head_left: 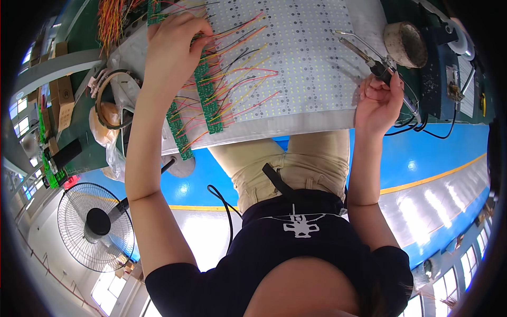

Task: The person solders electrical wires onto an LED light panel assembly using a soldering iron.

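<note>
My left hand (177, 45) reaches over the far left part of the worktop, thumb and fingers pinched together above a long green circuit board strip (207, 100). What the pinch holds, perhaps a thin wire, is hidden. Red, yellow and black wires (240, 74) fan out from the strip to the right. A second green strip (179, 129) lies to its left, partly behind my forearm. My right hand (380, 103) is closed around the black handle of a soldering iron (379, 70). Its metal tip and a thin bent metal tube point up and left, over the dotted white panel (301, 63).
A round, worn tin (405, 45) stands right of the iron, beside a dark blue box-shaped unit (438, 68) with cables. Loose wire bundles (112, 21) lie at the far left. A ring-shaped hoop (113, 100) and a black fan (97, 222) are on the left.
</note>
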The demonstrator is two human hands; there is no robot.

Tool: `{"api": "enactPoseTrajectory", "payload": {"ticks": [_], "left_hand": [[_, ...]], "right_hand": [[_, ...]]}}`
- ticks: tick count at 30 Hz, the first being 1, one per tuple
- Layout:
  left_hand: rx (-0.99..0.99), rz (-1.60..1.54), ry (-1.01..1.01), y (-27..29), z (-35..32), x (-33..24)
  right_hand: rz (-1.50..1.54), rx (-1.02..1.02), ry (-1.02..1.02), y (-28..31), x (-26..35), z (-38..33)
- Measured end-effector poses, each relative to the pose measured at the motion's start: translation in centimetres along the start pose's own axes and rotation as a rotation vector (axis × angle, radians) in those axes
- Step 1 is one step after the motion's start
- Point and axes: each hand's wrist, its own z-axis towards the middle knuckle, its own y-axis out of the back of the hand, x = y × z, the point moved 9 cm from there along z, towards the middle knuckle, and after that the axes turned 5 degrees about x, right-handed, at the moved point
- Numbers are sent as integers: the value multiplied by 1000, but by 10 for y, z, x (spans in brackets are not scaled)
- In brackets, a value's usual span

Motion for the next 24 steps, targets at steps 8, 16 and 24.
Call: {"api": "enactPoseTrajectory", "payload": {"ticks": [8, 16, 24], "left_hand": [[-21, 65, -8, -1, 0, -3], [-121, -30, -18, 4, -7, 3], [-261, -347, 63, 13, -32, 23]], "right_hand": [[22, 20, -9, -1, -1, 0], [36, 19, -24, 0, -3, 0], [145, 56, -6, 10, -8, 3]]}}
